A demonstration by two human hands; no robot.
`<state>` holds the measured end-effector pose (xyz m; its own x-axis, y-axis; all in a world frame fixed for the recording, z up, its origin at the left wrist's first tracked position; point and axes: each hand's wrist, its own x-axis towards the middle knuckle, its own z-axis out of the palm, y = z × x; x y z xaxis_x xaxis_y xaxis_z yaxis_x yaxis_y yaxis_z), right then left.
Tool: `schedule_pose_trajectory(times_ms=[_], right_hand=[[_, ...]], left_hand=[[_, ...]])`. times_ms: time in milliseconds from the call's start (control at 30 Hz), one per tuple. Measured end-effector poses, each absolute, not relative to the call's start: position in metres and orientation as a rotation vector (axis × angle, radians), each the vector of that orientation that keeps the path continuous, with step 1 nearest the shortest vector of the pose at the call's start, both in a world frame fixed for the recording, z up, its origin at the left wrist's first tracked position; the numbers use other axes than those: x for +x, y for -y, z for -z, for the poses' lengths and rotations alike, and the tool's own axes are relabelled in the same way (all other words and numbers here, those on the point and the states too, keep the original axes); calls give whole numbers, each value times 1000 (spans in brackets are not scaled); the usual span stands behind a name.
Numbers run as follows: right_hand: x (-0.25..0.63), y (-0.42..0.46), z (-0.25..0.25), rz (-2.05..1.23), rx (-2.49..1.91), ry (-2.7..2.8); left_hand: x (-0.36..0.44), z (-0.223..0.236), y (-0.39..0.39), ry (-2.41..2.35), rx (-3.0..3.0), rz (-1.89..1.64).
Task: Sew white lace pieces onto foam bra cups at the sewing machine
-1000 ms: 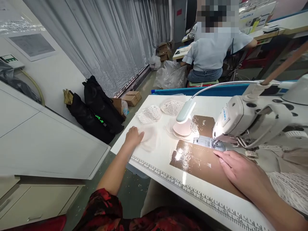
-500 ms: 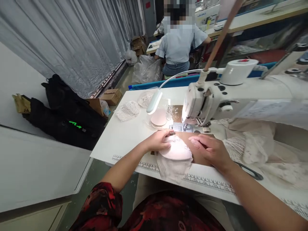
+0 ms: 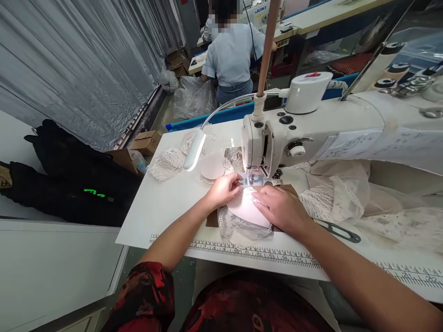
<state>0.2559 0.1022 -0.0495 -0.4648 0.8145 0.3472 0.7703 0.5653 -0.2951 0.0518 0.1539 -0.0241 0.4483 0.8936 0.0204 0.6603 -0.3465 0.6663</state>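
Note:
Under the sewing machine's needle area (image 3: 254,177) lies a pale, padded bra cup (image 3: 247,207) with lace and sheer fabric (image 3: 242,228) spread below it toward the table edge. My left hand (image 3: 223,190) is closed at the cup's upper left edge, thumb and fingers pinched near the presser foot. On the cup's right side rests my right hand (image 3: 282,210), its fingers stretched out flat over the fabric. Both hands hide parts of the cup's rim. Beneath the work is a brown plate (image 3: 212,221) on the white table.
Lace cups (image 3: 168,164) and a round pale piece (image 3: 212,168) lie left of the machine. A bent lamp (image 3: 194,150) hangs over them. Lace fabric (image 3: 332,198) and dark scissors or snips (image 3: 341,231) are at right. A ruler strip (image 3: 242,251) runs along the front edge. Another person (image 3: 230,55) sits ahead.
My right hand has moved left onto the cup, its fingers now stretched out. The cup sits closer to the needle, and lace trim shows below it. The view has shifted right.

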Motion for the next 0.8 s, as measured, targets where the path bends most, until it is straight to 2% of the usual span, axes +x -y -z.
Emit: schedule_pose_trajectory(times_ms=[133, 267, 467, 800], right_hand=[[254, -103, 51, -116, -1380, 2413], [252, -103, 50, -101, -1405, 2403], [252, -106, 52, -54, -1417, 2393], [244, -109, 43, -29, -1499, 2362]], left_hand=[[57, 8, -137, -1322, 2514, -583], [62, 6, -117, -1111, 2761, -345], [61, 28, -124, -1107, 2857, -299], [48, 29, -150, -984, 2881, -238]])
